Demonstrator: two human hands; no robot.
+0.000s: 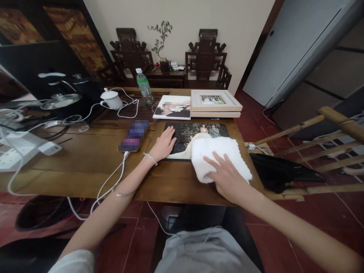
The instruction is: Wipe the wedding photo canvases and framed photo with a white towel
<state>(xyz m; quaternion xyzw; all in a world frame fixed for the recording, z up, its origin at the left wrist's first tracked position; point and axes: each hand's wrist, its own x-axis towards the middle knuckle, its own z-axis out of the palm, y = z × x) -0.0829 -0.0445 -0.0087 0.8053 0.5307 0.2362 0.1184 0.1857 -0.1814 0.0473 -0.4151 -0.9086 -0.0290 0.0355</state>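
A wedding photo panel (182,133) lies flat on the wooden table in front of me, with a couple at its upper right and a long pale dress train. My left hand (165,145) rests palm down on the panel's left edge, fingers stretched out. Over the lower right part of the panel lies a white fluffy cloth (227,149), which also reaches onto the table. My right hand (224,172) holds this cloth from above, pressing it with bent fingers; its thumb is partly hidden. The panel's lower right corner is under the cloth.
Behind the panel are a white photo album (170,113) and stacked framed pictures (216,100). To the left lie a phone (135,134) on a white cable, a lidded cup (112,99), a bottle (144,87), a black pot (64,108) and a power strip (17,151). A bamboo rack (307,155) stands right.
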